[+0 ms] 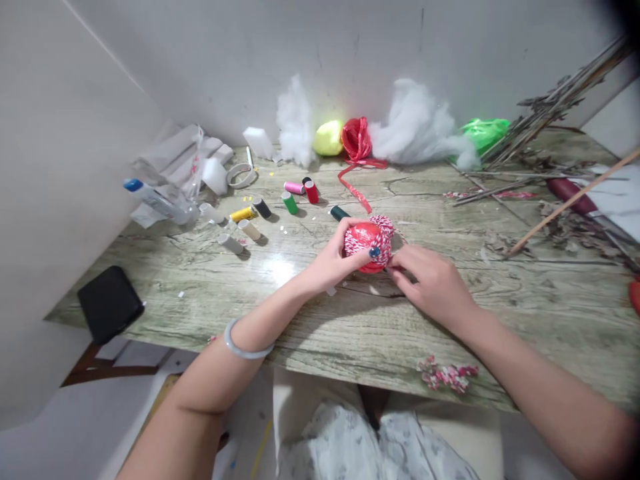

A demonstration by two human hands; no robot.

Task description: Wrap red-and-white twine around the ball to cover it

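Small thread spools (289, 202) lie scattered on the wood-grain table (525, 313) (pink, red, green, yellow, black, white). White stuffing (420, 127) sits against the back wall beside a green bag (483, 131). Dry twigs (550, 110) lie at the right, and a flat black object (110, 303) at the left edge.

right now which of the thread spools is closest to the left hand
The dark green spool, just beyond the left hand holding the red ball; the bright green spool and the rest lie farther left.

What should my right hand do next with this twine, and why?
Probably pull the twine taut and lay another turn over the bare red patch: the left hand grips the red ball, the right hand pinches the twine beside it, and part of the ball shows uncovered.
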